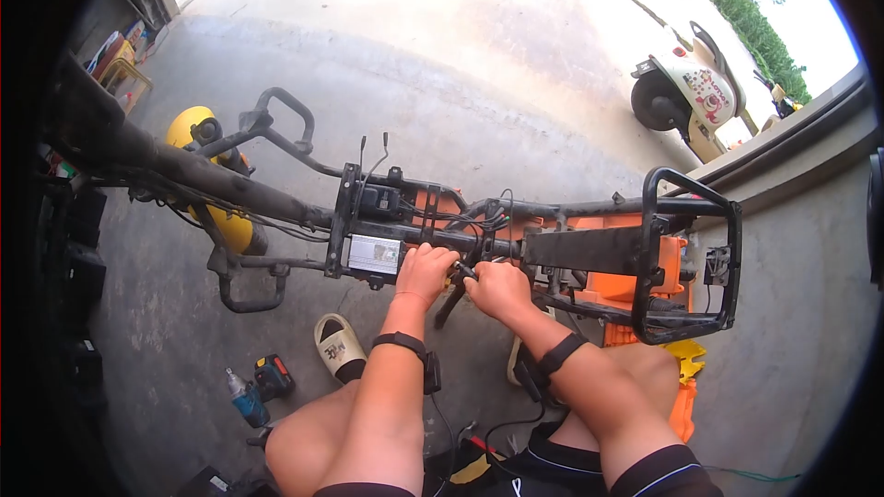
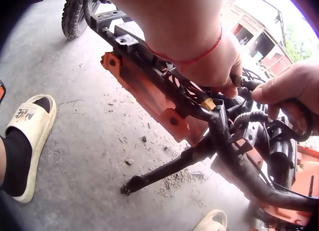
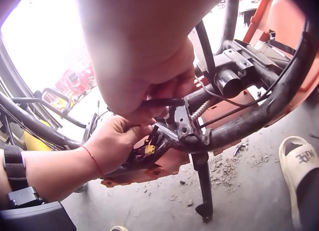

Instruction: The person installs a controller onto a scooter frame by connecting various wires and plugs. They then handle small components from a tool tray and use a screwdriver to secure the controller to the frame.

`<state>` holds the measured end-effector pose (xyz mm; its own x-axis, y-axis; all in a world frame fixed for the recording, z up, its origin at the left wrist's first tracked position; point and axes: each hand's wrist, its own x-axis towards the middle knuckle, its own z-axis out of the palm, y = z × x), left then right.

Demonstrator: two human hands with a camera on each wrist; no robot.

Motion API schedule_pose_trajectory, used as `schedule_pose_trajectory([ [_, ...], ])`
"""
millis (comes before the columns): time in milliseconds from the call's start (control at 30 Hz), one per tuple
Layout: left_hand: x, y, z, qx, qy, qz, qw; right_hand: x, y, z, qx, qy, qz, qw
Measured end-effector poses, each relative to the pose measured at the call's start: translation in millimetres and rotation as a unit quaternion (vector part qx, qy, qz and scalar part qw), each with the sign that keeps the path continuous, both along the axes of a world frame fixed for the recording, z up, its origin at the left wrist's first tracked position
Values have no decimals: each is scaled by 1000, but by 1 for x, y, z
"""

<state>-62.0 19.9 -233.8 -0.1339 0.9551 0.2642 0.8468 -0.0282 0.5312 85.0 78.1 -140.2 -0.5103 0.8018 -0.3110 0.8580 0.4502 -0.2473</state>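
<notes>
Both hands meet over the middle of a black tubular frame (image 1: pixel 571 250). My left hand (image 1: pixel 426 274) pinches one end of a small dark cable connector (image 1: pixel 467 270) between thumb and fingers. My right hand (image 1: pixel 500 291) grips the thick black cable side of it, its fingers curled round the cable, a loop of which shows beside that hand in the left wrist view. Just below the hands hangs a yellow connector (image 3: pixel 149 150). A silver box (image 1: pixel 374 255) is mounted on the frame left of my left hand. The fingertips are partly hidden in both wrist views.
Orange panels (image 1: pixel 612 289) sit under the frame. A kickstand (image 2: pixel 162 173) reaches down to the concrete floor. A blue cordless drill (image 1: pixel 247 399) and its battery lie at lower left, near a slipper (image 1: pixel 339 340). A scooter (image 1: pixel 692 97) stands outside at upper right.
</notes>
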Motion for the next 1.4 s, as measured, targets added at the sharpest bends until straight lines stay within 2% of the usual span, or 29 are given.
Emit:
schedule_pose_trajectory([
  [433, 3, 3, -8, -18, 22, -3, 1000, 0, 0, -4, 61, -3, 79, 995],
  [667, 3, 7, -10, -92, 50, -37, 994, -5, 12, -2, 27, -29, 103, 994],
  [967, 9, 6, -7, -107, 8, -36, 994, -4, 18, -8, 28, -15, 146, 989],
  [1400, 13, 17, -8, -105, 55, -19, 993, -16, 33, 2, -10, -76, 192, 979],
])
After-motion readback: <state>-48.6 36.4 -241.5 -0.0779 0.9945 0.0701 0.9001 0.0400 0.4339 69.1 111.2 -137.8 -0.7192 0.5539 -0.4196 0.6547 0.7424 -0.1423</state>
